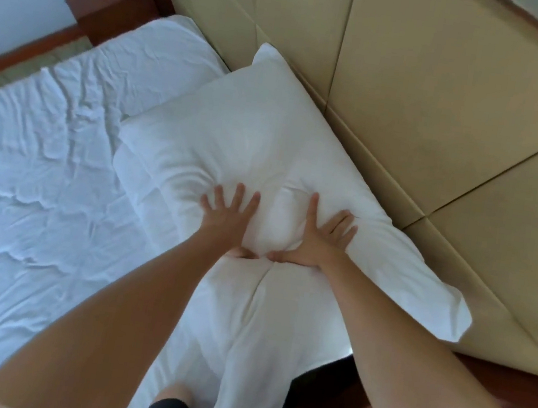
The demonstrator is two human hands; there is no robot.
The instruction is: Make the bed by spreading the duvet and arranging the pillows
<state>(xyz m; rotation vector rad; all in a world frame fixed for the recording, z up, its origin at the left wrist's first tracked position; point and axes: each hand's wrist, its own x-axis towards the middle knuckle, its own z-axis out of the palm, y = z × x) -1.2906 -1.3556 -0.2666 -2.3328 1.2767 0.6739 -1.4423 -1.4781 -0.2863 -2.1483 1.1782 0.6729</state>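
Fingers [239,196] of the left hand [227,222] are straight and splayed, pressed flat into the pillow [235,137]; nothing is gripped. Fingers of the right hand [319,242] are likewise extended and flat on the same pillow, holding nothing. Both thumbs point inward and nearly meet, with a raised fold of fabric between the two hands.

Pillow lies directly under and beyond the fingers. Its long axis runs parallel to the headboard [415,86], from far-left of the fingers to near-right, where its corner overhangs the bed [40,171] edge. Most of its bulk sits beyond and left of the fingers. The right hand is nearer the headboard; the left hand is nearer the open mattress.

Judgement: the step in hand is flattening or seating the pillow. Any shift to centre it would run along that axis, away to the left. Sheet to the left of the fingers is creased; no duvet can be made out.
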